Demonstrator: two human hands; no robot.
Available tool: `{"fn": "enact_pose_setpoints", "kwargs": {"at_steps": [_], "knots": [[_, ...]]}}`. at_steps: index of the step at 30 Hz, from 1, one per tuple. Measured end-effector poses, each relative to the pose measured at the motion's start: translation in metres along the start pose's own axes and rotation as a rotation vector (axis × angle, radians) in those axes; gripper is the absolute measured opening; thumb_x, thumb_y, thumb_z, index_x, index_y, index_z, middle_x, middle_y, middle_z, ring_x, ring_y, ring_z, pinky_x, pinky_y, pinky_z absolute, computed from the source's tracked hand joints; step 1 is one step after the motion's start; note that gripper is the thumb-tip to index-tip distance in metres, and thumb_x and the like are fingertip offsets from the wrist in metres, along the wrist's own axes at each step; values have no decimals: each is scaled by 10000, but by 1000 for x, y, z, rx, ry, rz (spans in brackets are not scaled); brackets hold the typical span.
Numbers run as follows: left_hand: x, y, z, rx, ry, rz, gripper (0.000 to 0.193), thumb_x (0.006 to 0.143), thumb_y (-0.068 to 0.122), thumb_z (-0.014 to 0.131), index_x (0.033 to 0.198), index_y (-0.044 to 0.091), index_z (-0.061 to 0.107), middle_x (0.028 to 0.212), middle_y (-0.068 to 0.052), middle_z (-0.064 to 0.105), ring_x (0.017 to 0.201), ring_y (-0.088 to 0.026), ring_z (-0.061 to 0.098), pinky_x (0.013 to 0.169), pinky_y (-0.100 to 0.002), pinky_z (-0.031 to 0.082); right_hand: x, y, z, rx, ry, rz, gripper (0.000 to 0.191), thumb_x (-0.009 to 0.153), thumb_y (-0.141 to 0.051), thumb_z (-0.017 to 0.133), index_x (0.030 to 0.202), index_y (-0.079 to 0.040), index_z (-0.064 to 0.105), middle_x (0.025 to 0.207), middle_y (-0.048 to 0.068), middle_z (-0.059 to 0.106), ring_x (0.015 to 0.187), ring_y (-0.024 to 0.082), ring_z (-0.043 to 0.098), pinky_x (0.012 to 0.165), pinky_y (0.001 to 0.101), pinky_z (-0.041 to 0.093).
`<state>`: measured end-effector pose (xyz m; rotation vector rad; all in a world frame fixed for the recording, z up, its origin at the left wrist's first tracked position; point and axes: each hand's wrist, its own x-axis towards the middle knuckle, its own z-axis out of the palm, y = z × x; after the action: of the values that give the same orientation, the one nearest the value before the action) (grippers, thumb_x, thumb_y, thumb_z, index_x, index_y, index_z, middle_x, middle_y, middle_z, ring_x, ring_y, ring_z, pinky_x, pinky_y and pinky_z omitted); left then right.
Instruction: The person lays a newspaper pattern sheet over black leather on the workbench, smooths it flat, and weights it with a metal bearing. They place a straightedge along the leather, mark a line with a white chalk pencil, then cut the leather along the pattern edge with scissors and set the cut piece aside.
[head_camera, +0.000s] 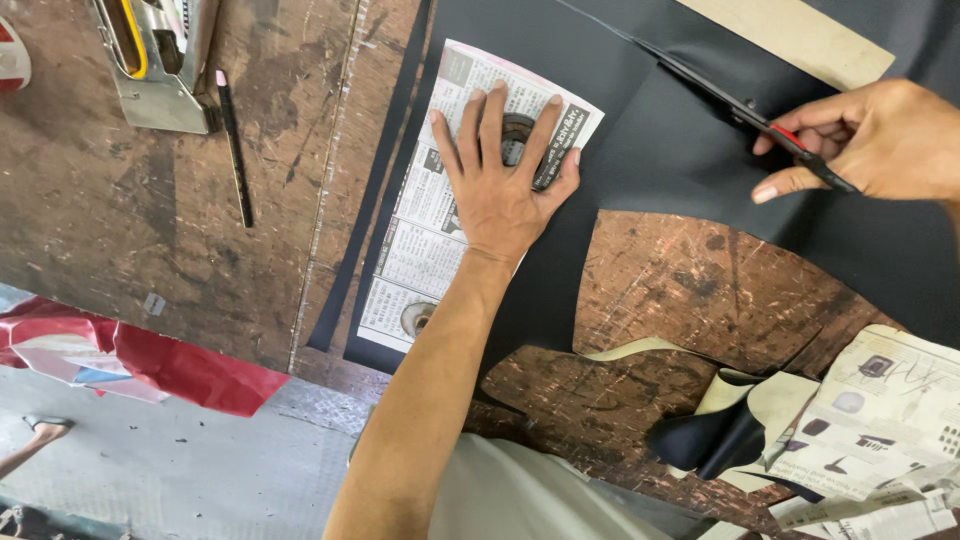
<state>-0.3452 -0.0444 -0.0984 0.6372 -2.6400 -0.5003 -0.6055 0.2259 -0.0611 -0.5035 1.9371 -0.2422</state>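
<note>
Left hand lay flat, fingers spread wide, pressing a newspaper sheet down onto the black sheet material. No pinch there, just palm weight w/ an open grip. The paper sat at approx 10 o'clock from centre frame, long edge running toward 7 o'clock, black sheet beneath it on all sides.

Right hand was at 2 o'clock, grip closed through the handles of the scissors, blades pointing toward 11 o'clock and lying along a cut line in the black sheet. Blades looked close to shut, tho the tips were hard to tell against the dark material.

Step in hand, by my read: cutting the black sheet round the paper as a pattern, w/ the cut partway thru. Curved offcuts and more newspaper lay at 4–5 o'clock. Next move would likely call for keeping the paper pinned so it didn't slide, and steering the blades near its edge.

Staple gun and a pen sat at 11 o'clock on the scarred tabletop, well apart from both hands.
</note>
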Motion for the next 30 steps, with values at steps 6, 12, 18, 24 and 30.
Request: {"fn": "enact_pose_setpoints", "kwargs": {"at_steps": [6, 12, 18, 24, 30], "knots": [[0, -1, 1, 2, -1, -2, 435, 989, 508, 677, 1374, 310, 638, 1480, -128, 434, 1429, -358, 403, 1288, -694, 197, -1, -18, -5, -139, -3, 16, 529, 695, -262, 936, 1176, -60, 846, 657, 54, 613, 565, 145, 522, 518, 280, 434], [-1, -2, 1, 7, -6, 2, 443, 996, 511, 680, 1390, 315, 627, 1487, -125, 437, 1429, -359, 410, 1289, -698, 209, 6, -43, -8, -97, 78, 12, 524, 613, -286, 960, 1070, -71, 818, 677, -23, 525, 627, 97, 489, 596, 277, 435], [-1, -2, 0, 4, 6, -6, 453, 985, 510, 690, 1390, 318, 624, 1486, -126, 438, 1424, -364, 415, 1285, -702, 220, 7, -52, -11, 22, 0, -89, 494, 724, -270, 984, 1122, -46, 798, 719, -8, 600, 639, 89, 473, 578, 257, 403], [-1, -1, -3, -4, -10, -11, 467, 984, 508, 706, 1399, 313, 619, 1487, -132, 444, 1420, -367, 423, 1280, -708, 224, 17, -75, -13, -226, 58, -57, 526, 646, -315, 968, 1099, -100, 810, 655, 7, 562, 616, 118, 517, 588, 283, 437], [0, -2, -3, -7, 4, -15, 470, 982, 503, 707, 1404, 316, 614, 1488, -132, 446, 1421, -373, 427, 1284, -713, 223, 17, -91, -17, -97, 80, -141, 530, 611, -378, 943, 1047, -99, 831, 693, -25, 523, 659, 116, 489, 598, 289, 421]]}}
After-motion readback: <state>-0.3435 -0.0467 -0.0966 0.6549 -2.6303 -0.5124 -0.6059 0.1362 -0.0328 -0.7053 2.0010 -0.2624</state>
